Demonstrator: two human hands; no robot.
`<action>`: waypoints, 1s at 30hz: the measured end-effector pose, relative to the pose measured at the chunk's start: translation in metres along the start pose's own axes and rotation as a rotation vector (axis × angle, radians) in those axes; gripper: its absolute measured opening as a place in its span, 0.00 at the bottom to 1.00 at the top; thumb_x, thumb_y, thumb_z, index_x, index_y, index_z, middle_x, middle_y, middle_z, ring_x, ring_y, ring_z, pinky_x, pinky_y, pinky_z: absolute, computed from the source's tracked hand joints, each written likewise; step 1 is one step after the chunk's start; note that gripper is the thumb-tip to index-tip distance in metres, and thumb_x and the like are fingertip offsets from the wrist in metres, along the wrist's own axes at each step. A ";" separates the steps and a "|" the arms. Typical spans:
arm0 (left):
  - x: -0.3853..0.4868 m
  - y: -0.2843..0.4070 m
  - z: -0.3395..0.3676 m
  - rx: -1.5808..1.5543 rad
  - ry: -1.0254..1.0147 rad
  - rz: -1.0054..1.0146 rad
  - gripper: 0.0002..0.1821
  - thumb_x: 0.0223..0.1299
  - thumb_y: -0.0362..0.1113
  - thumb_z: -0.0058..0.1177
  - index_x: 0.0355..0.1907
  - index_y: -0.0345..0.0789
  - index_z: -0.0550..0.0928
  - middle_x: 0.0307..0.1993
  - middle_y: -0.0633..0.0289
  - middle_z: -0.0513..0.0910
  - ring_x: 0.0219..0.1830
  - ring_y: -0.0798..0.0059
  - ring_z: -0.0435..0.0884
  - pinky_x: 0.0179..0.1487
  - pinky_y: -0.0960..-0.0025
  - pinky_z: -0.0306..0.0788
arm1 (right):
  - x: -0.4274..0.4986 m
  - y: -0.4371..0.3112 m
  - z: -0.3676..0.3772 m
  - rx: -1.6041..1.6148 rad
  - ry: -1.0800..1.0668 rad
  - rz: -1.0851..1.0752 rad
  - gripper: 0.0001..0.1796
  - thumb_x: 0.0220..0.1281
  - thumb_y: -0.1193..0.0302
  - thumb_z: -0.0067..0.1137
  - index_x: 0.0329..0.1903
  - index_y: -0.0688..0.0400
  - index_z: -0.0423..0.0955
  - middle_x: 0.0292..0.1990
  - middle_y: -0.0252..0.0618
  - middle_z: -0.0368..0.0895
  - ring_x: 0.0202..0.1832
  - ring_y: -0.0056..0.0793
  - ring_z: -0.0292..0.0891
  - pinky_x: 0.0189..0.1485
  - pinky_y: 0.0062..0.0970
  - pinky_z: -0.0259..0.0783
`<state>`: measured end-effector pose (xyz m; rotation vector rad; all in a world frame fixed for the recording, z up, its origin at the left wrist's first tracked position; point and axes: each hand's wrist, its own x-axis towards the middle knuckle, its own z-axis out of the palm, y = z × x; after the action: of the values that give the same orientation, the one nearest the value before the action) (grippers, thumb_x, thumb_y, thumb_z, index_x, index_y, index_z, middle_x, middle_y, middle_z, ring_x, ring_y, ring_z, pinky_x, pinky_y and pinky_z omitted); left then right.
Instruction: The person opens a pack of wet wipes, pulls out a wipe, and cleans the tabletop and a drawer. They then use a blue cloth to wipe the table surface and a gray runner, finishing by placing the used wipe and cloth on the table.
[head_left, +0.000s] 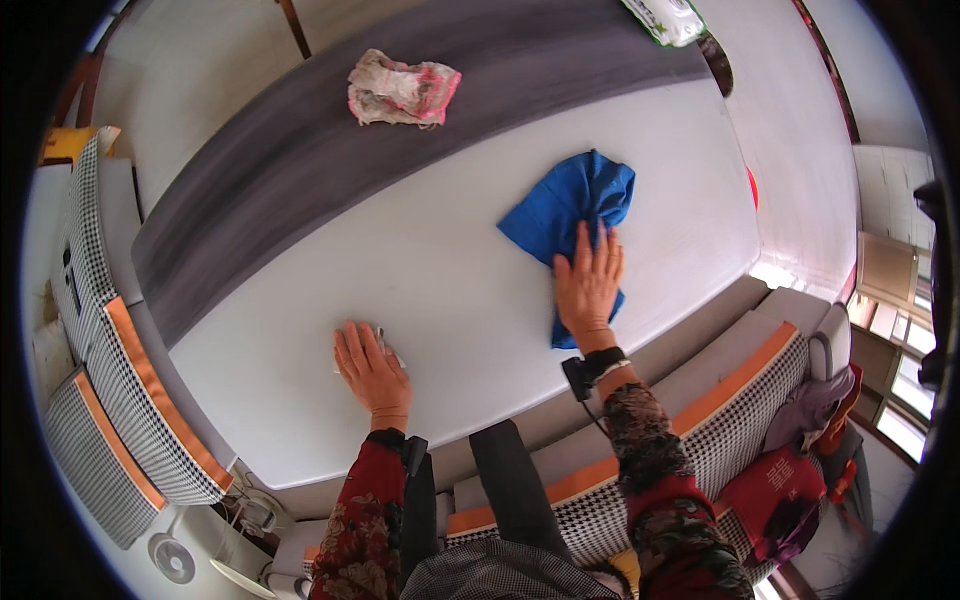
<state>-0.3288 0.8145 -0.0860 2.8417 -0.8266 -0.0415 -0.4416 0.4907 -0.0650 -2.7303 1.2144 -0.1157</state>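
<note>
My right hand (589, 285) lies flat, palm down, on a rumpled blue cloth (564, 206) on the table. Its fingers are stretched out over the cloth's middle, and a narrow part of the cloth shows beside the wrist. To the left, my left hand (371, 371) rests palm down on the white part of the tabletop (465, 322). A small whitish thing (401, 360) peeks out beside and under its fingers, mostly hidden; I cannot tell what it is. Farther off, a crumpled, stained white-and-pink rag (403, 88) sits on the dark grey band of the table (300, 161).
A white-and-green soft packet (671, 21) lies at the table's far right edge. Houndstooth sofa seating with orange trim (739, 375) runs along the near side, with red clothing (776, 487) on it. More such seating (112, 300) stands left, near a white fan (174, 559).
</note>
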 end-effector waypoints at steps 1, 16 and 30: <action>0.000 0.001 -0.001 0.001 -0.019 -0.014 0.31 0.69 0.35 0.48 0.74 0.31 0.65 0.78 0.50 0.57 0.81 0.44 0.50 0.80 0.42 0.47 | 0.006 -0.019 0.005 0.000 -0.030 -0.022 0.34 0.71 0.53 0.54 0.74 0.56 0.66 0.76 0.51 0.61 0.80 0.51 0.49 0.81 0.52 0.42; 0.002 0.004 -0.005 0.004 -0.036 -0.019 0.34 0.65 0.35 0.55 0.73 0.31 0.65 0.77 0.49 0.59 0.80 0.44 0.51 0.80 0.42 0.47 | -0.011 -0.039 -0.006 0.011 -0.165 -0.234 0.32 0.69 0.54 0.57 0.72 0.52 0.69 0.74 0.46 0.64 0.79 0.48 0.51 0.81 0.52 0.43; 0.004 0.008 -0.011 -0.055 -0.048 -0.034 0.35 0.60 0.32 0.60 0.71 0.30 0.68 0.75 0.48 0.62 0.79 0.41 0.52 0.79 0.39 0.49 | -0.041 -0.041 -0.005 0.040 -0.296 -0.440 0.30 0.68 0.54 0.58 0.69 0.52 0.73 0.73 0.46 0.66 0.78 0.49 0.54 0.80 0.54 0.44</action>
<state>-0.3284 0.8078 -0.0739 2.8128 -0.7748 -0.1348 -0.4400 0.5478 -0.0538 -2.8013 0.5219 0.2059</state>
